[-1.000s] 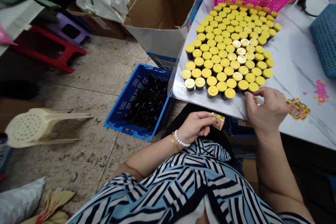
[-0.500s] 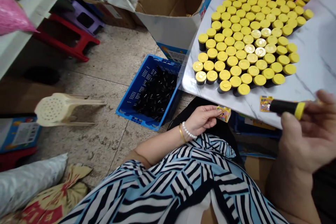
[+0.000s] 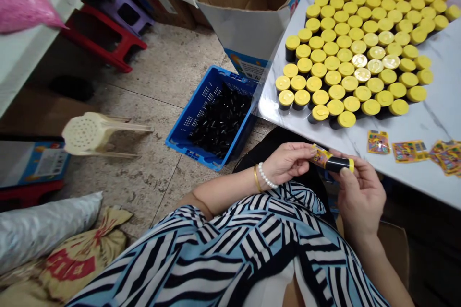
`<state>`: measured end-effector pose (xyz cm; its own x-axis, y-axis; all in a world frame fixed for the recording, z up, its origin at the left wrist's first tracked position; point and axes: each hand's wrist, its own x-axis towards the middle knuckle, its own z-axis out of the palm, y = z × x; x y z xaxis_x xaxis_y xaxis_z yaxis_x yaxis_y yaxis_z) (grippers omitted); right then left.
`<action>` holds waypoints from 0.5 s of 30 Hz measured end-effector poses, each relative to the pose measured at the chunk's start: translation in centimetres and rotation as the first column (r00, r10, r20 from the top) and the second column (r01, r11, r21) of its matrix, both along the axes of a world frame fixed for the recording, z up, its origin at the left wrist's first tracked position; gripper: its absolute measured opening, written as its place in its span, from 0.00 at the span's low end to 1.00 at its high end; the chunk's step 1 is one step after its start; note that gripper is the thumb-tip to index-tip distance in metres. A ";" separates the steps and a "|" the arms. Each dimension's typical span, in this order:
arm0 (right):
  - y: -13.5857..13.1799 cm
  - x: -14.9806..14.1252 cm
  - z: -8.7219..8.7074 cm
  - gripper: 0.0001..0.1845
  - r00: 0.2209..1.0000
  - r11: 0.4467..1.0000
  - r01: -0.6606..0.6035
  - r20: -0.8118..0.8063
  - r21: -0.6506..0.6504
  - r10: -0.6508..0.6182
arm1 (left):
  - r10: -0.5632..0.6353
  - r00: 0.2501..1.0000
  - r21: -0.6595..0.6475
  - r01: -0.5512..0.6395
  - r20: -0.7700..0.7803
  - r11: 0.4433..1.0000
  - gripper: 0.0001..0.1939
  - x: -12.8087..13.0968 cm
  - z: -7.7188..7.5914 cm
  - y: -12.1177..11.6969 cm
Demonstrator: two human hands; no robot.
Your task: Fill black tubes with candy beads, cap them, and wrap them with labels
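Between my hands, above my lap at the table's edge, are a printed label sleeve and a small bottle. My left hand (image 3: 293,160) pinches the colourful sleeve (image 3: 320,157) by its left end. My right hand (image 3: 360,192) grips the black bottle (image 3: 336,164) near its yellow cap, with the bottle lying sideways. The bottle's black end meets the sleeve's opening; how far it reaches inside cannot be told. Several flat sleeves (image 3: 408,151) lie on the table to the right. Many upright black bottles with yellow caps (image 3: 345,84) stand packed together on the tabletop.
A blue crate (image 3: 194,115) of black pieces sits on the floor left of the marble-patterned table (image 3: 442,100). Behind it stands an open carton (image 3: 248,29). A cream stool (image 3: 86,134), a red stool (image 3: 104,38) and sacks (image 3: 75,259) are farther left. A pink basket borders the bottles.
My right hand has brought the bottle left from over the table to the sleeve in my left hand. The view has shifted a little, showing more sleeves on the table.
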<state>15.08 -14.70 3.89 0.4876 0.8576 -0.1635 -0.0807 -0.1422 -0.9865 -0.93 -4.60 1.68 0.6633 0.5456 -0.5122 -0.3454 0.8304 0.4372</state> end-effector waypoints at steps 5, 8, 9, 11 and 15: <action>0.3 -0.2 -0.5 0.19 0.983 0.996 0.059 0.169 0.065 -0.069 | -0.025 1.000 -0.014 0.025 -0.018 1.000 0.19 -0.1 0.2 -0.1; 0.5 -0.4 -0.6 0.19 0.966 0.985 0.058 0.238 0.164 -0.097 | -0.067 0.996 0.007 0.068 -0.049 0.998 0.21 -0.4 0.3 -0.3; 0.5 -0.4 -0.6 0.19 0.961 0.977 0.064 0.252 0.203 -0.115 | -0.082 0.995 0.026 0.084 -0.064 0.996 0.23 -0.5 0.3 -0.4; 0.5 -0.4 -0.7 0.19 0.959 0.960 0.078 0.241 0.271 -0.146 | -0.077 0.991 0.097 0.088 -0.109 0.991 0.28 -0.8 0.4 -0.6; 0.1 -0.2 -0.7 0.20 0.988 0.952 0.072 0.112 0.296 -0.110 | 0.131 0.981 0.348 -0.076 -0.140 0.935 0.28 -1.5 1.0 -0.6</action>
